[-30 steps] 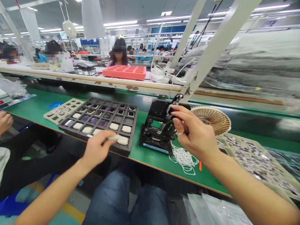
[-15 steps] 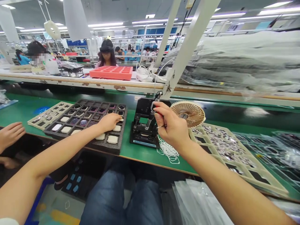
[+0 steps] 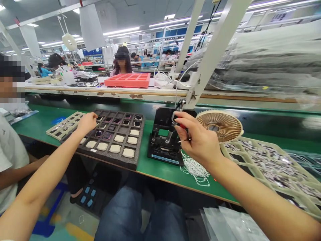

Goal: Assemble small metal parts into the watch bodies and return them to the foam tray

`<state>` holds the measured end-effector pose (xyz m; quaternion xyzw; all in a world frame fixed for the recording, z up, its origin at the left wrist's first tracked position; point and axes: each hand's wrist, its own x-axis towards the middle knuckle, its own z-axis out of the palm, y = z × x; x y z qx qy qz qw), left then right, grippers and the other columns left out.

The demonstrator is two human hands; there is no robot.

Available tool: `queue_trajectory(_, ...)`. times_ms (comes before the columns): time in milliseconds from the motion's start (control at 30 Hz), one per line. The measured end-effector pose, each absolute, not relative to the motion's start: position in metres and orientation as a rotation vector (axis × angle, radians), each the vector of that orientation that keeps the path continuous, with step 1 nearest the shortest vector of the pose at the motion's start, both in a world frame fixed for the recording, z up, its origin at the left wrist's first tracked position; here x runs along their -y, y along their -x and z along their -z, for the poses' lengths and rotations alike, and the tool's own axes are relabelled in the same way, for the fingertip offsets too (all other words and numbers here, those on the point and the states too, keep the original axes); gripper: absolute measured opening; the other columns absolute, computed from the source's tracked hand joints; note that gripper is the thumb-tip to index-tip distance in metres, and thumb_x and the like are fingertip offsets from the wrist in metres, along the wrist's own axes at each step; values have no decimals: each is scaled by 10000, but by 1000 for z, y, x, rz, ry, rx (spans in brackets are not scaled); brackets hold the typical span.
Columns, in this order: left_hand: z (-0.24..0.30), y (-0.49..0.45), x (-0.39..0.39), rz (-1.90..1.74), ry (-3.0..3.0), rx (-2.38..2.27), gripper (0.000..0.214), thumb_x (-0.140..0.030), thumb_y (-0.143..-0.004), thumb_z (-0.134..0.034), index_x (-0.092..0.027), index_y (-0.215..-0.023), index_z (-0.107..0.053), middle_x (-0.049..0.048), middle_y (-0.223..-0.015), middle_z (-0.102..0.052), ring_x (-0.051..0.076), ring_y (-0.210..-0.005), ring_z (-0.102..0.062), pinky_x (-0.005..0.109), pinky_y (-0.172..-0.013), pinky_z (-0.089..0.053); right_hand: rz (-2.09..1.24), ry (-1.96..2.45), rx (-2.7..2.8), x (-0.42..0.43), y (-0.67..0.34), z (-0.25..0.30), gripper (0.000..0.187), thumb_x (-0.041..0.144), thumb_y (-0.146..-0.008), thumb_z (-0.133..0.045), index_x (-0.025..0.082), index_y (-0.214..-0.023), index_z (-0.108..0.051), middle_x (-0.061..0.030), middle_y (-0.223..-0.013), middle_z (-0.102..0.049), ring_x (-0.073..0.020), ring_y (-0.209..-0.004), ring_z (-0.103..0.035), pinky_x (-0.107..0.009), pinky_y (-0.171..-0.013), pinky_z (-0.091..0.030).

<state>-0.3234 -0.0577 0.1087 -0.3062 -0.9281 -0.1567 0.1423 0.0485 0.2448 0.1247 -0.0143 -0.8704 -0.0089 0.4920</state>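
Note:
My left hand [image 3: 87, 123] is over the back left part of a dark grey foam tray [image 3: 141, 134]. Its fingertips are pinched together, and what they hold, if anything, is hidden. In the tray's compartments lie cream watch-case-like pieces [image 3: 128, 153] toward the front and right. Dark-faced framed pieces [image 3: 137, 117] fill many of the back compartments. My right hand [image 3: 198, 135] is closed around the red handle [image 3: 182, 124] of a toggle clamp on a small black hand press [image 3: 160, 137]. The press stands upright just right of the tray.
A beige fan [image 3: 218, 126] stands behind my right wrist. White cord [image 3: 194, 167] lies coiled beside the press. Cream trays with small parts stand at the right [image 3: 278, 164] and far left [image 3: 56, 133]. A person [image 3: 10, 144] sits at the left. A slanted white post [image 3: 213, 50] rises behind the press.
My left hand has moved from the tray's right side to its back left. My right hand stays at the press handle. The view has turned left, bringing the seated person into sight.

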Motion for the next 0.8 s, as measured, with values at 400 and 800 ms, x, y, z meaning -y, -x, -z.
queue_trajectory(400, -78, 320, 27, 382, 913, 3004, 390, -376, -980, -710, -177, -1311, -655, 128, -1384, -647, 309, -1224, -647, 557, -1025, -555, 217, 110, 2069, -239, -60, -127, 460, 220, -1020, -591, 306, -1469, -543, -87, -1455, -685, -324, -1068, -790, -371, -581, -573)
queue_trajectory(800, -108, 311, 56, 1766, 919, 2786, 474, -375, -959, -699, -145, -1367, -623, 120, -1113, -735, 268, -1039, -710, 462, -949, -583, -24, 323, 2435, -215, -146, -88, 430, 474, -1046, -492, 232, -732, -660, 9, -590, -647, -138, -438, -574, -285, -449, -337)
